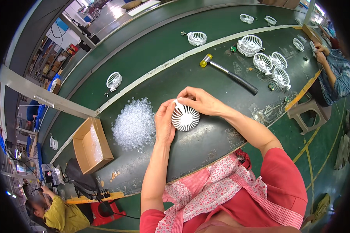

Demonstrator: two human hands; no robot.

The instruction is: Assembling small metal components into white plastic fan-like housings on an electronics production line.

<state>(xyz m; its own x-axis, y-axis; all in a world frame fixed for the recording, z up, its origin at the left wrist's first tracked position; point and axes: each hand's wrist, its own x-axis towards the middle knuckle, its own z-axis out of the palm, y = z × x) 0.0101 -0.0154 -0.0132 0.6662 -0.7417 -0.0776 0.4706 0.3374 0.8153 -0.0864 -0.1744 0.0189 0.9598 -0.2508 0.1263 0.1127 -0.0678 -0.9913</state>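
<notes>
Both my hands hold one white slatted fan housing above the dark green workbench. The fingers of my left hand close on its left edge. My right hand grips the top of it, thumb and fingertips pinching near a small white tab. Whatever sits between the fingertips is too small to make out. Left of my hands lies a heap of small clear plastic pieces. A hammer with a yellow head and black handle rests beyond my right hand.
An open cardboard box with clear pieces stands left of the heap. Several white fan housings lie at the right, and others ride the green conveyor belt. A co-worker sits at the far right, another person at lower left.
</notes>
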